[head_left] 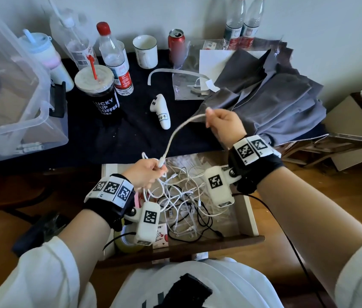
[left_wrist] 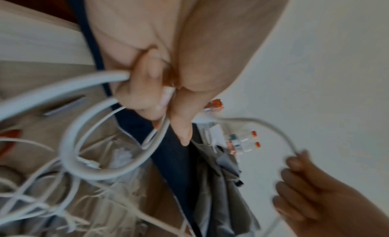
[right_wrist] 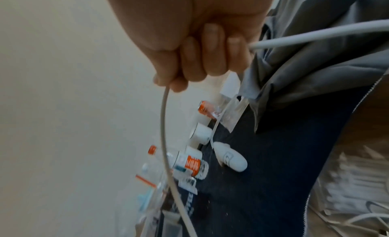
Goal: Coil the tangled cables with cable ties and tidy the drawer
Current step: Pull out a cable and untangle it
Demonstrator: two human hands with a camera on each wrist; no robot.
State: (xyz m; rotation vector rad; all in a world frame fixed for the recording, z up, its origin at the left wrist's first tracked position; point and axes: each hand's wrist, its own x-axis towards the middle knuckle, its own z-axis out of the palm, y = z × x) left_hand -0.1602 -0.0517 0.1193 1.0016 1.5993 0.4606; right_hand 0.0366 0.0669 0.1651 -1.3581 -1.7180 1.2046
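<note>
Four water bottles (head_left: 116, 63), one soda can (head_left: 176, 43), one white mug (head_left: 145, 51), one coffee cup (head_left: 100, 92), one open drawer (head_left: 250, 215)

Dark-clothed table (head_left: 131, 138), bottles (head_left: 115, 61), coffee cup (head_left: 100, 90), grey cloth (head_left: 271, 96)

Soft daylight, sharp wide-angle head view, blurred dim wrist views

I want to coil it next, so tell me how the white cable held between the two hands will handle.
The white cable sags in a curve between the left hand and right hand, so it is probably floppy and light. It already loops at the left hand, so it should coil easily. Its lower end runs into the tangle in the drawer and may snag.
</note>
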